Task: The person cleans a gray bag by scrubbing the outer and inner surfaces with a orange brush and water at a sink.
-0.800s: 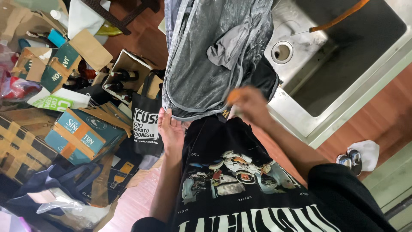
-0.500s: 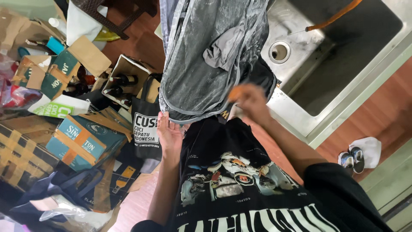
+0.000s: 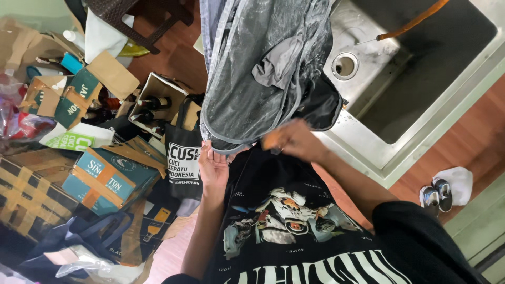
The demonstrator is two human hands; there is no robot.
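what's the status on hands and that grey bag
Left hand steadies grey bag at bottom edge. Right hand grips small orange thing, blurred. Nothing blocking.

Right hand [image 3: 297, 139]: motion-blurred; grip cannot be determined. A small orange object [image 3: 271, 141] at its fingers is smeared, kind not identifiable. Left hand [image 3: 214, 167]: fingertips hidden under the lower edge of the grey bag [image 3: 252, 89], whose upper part is cut off by the top edge. Steel sink [image 3: 368, 142]: far corner cropped at the right edge.
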